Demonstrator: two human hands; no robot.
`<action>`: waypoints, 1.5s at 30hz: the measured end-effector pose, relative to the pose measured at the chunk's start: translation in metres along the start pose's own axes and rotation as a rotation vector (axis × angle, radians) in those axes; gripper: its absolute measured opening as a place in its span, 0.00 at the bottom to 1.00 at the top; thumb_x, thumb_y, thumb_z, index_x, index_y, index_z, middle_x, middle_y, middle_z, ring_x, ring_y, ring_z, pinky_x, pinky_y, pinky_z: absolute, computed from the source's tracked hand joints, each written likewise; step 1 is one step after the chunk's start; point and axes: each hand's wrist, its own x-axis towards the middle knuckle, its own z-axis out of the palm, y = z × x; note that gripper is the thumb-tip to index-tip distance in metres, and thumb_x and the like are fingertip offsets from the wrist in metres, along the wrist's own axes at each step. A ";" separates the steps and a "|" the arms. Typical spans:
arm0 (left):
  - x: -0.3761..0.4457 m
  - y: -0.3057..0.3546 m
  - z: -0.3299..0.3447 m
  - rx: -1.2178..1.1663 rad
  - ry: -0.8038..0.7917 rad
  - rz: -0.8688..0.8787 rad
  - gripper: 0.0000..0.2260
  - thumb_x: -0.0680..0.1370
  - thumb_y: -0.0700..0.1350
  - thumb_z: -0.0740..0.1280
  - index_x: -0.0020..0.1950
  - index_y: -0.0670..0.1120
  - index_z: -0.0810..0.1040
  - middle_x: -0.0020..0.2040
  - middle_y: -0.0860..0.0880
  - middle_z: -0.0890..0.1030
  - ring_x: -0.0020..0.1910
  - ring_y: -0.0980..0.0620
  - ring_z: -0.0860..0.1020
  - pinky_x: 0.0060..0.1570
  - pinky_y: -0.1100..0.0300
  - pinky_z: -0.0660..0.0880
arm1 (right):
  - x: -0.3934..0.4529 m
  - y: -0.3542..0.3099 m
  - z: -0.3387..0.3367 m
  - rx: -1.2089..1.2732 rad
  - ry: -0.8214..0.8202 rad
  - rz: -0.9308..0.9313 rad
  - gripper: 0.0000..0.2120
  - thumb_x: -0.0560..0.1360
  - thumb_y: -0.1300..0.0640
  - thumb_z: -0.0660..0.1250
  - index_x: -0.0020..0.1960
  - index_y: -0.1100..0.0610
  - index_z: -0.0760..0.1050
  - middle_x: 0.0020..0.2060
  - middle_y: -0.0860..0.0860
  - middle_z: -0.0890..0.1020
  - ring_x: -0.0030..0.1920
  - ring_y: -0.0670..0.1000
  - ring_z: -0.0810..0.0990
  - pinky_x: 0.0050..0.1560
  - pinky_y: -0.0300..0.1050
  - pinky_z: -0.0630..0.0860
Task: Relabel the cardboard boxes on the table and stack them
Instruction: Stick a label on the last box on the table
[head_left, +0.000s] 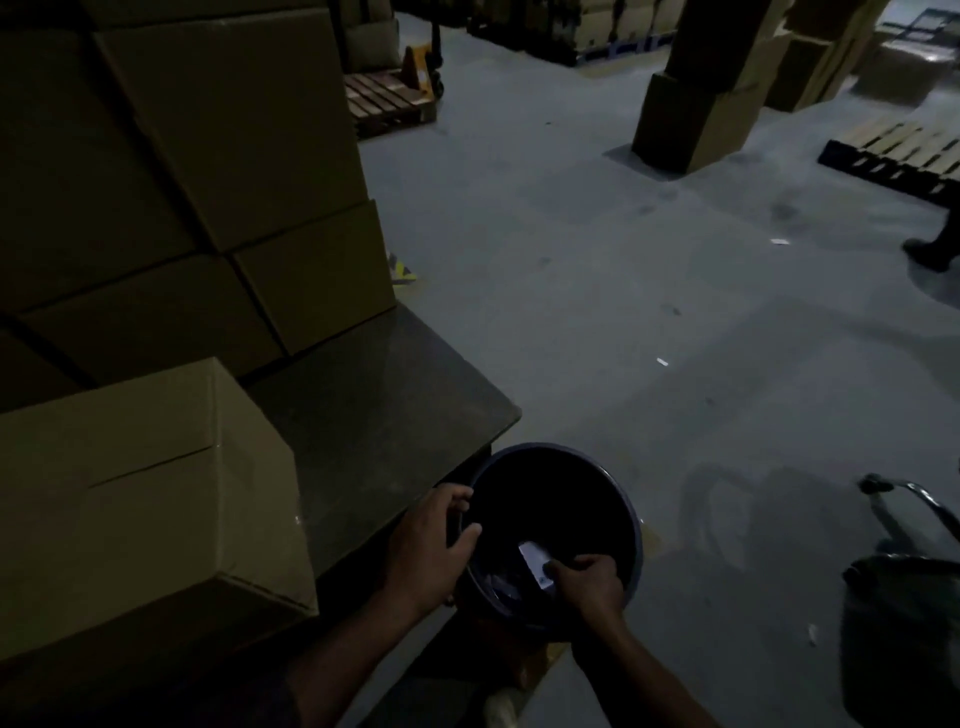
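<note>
Two hands at a dark round bin (636, 525) beside the surface (384, 395). Left hand (431, 540) curled over the bin's near-left rim, gripping it. Right hand (589, 577) inside the bin's mouth, fingers pinching a small white label (535, 564). One cardboard box (140, 499) on the surface at near left; more stacked boxes (208, 171) behind it, touching. Grey floor (623, 286) beyond, wooden pallet (387, 104) far back. Very dim; bin contents unclear.
</note>
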 end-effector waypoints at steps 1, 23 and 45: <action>-0.001 0.003 -0.006 -0.004 0.022 -0.004 0.16 0.79 0.49 0.73 0.67 0.56 0.76 0.59 0.60 0.79 0.61 0.63 0.77 0.63 0.53 0.77 | -0.001 0.000 0.009 0.009 -0.085 -0.018 0.15 0.67 0.51 0.77 0.44 0.59 0.75 0.39 0.58 0.81 0.40 0.57 0.82 0.42 0.48 0.78; -0.098 -0.120 -0.295 0.220 0.773 -0.375 0.15 0.81 0.51 0.68 0.68 0.50 0.78 0.63 0.54 0.77 0.62 0.53 0.76 0.57 0.55 0.76 | -0.229 -0.206 0.268 -0.582 -0.509 -1.490 0.18 0.78 0.43 0.65 0.61 0.52 0.76 0.57 0.50 0.76 0.58 0.52 0.74 0.59 0.52 0.75; -0.100 -0.190 -0.319 0.474 0.566 -0.172 0.26 0.79 0.65 0.59 0.71 0.54 0.78 0.73 0.51 0.73 0.74 0.47 0.68 0.74 0.42 0.66 | -0.243 -0.188 0.258 -0.979 -0.138 -1.382 0.30 0.73 0.33 0.63 0.72 0.40 0.64 0.71 0.47 0.66 0.71 0.56 0.65 0.72 0.59 0.65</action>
